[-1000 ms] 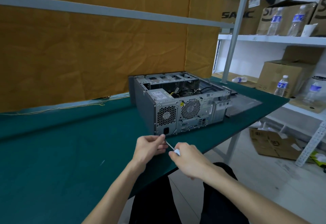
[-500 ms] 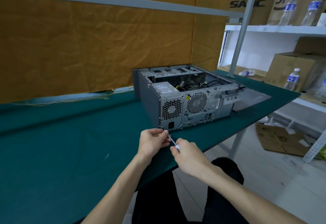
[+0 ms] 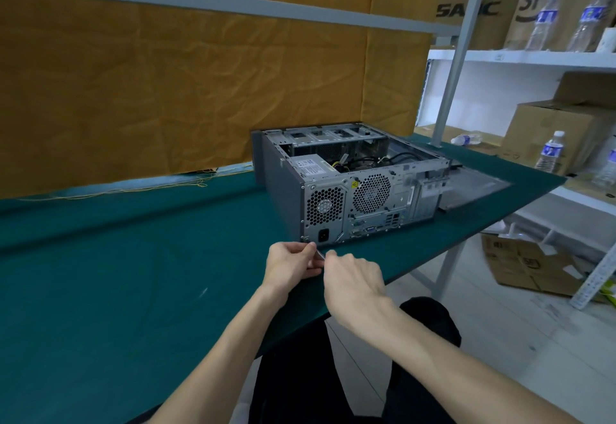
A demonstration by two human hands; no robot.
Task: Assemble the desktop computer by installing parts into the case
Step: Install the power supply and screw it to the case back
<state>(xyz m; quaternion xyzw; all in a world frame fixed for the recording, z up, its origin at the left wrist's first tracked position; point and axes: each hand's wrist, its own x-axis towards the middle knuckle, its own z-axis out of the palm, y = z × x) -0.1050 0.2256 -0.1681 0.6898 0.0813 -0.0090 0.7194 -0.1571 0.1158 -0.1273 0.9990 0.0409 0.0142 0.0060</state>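
Observation:
The grey desktop case (image 3: 350,190) lies on its side on the green table (image 3: 133,273), its open top facing up and its rear panel with two fan grilles facing me. A power supply and cables show inside. My right hand (image 3: 353,285) grips the handle of a small screwdriver (image 3: 320,254), whose shaft points at the lower left corner of the rear panel. My left hand (image 3: 290,265) pinches the shaft near its tip, just below the power socket.
The case's side panel (image 3: 476,186) lies flat on the table to the right of the case. A metal post (image 3: 456,53) rises at the table's far right corner. Shelves with cardboard boxes (image 3: 550,130) and water bottles (image 3: 550,151) stand to the right. Orange cloth hangs behind.
Both hands have moved forward with the screwdriver, closer to the rear panel's lower left corner. The view has tilted down slightly.

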